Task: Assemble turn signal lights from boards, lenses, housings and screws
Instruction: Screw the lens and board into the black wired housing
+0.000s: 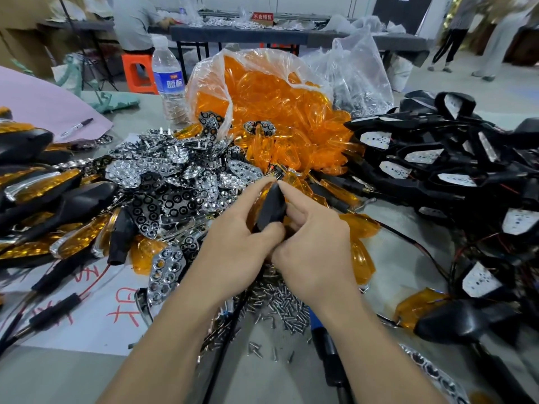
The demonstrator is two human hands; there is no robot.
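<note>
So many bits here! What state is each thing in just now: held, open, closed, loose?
Left hand: grips the black housing.
Right hand: pinches the same housing.
Black housing: held between both hands, orange lens against it.
Plastic bag: open, loose lenses spilling out.
Water bottle: upright, cap on.
Screws: loose in a heap.
Marker: lying on the pink sheet.

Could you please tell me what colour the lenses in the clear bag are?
The plastic lenses are translucent orange, seen in the head view.

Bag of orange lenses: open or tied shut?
Open. The bag of orange lenses lies with its mouth gaping toward the person, and lenses spill out onto the table.
</note>
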